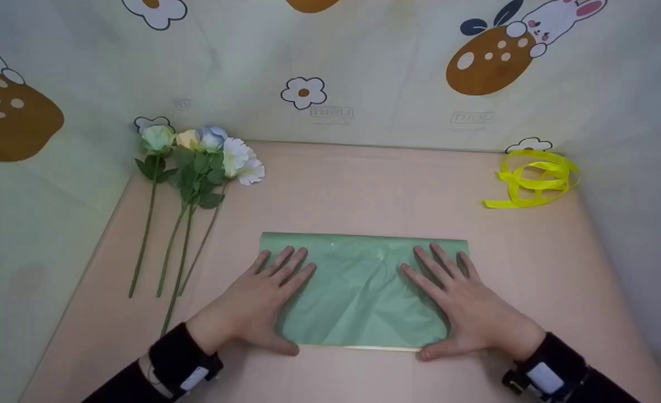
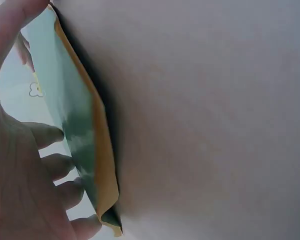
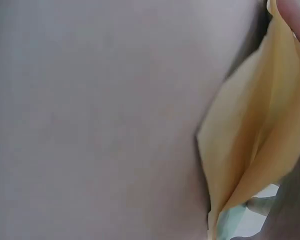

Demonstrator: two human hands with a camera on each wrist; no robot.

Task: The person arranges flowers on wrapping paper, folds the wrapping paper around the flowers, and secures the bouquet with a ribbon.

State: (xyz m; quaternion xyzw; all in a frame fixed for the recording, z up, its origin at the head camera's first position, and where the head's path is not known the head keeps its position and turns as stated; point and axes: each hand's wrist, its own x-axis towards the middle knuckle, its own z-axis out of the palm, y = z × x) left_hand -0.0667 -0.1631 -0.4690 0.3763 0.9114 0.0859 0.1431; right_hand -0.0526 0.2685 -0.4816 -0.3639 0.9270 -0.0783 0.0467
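A folded sheet of green wrapping paper (image 1: pixel 358 296) with creases across its middle lies flat on the table in the head view. My left hand (image 1: pixel 260 305) rests on its left end, fingers spread and the thumb by the near edge. On the right end my right hand (image 1: pixel 467 308) lies the same way, fingers spread. The left wrist view shows the paper's tan inner side (image 2: pixel 106 170) along the edge below the fingers. In the right wrist view the tan layers (image 3: pixel 245 135) gape apart at the edge, and most of that hand is out of frame.
Several artificial flowers (image 1: pixel 198 173) with long green stems lie left of the paper, one stem reaching near my left wrist. A loosely coiled yellow ribbon (image 1: pixel 540 182) is at the back right of the pink table (image 1: pixel 364 179). A patterned cloth (image 1: pixel 375 67) hangs behind.
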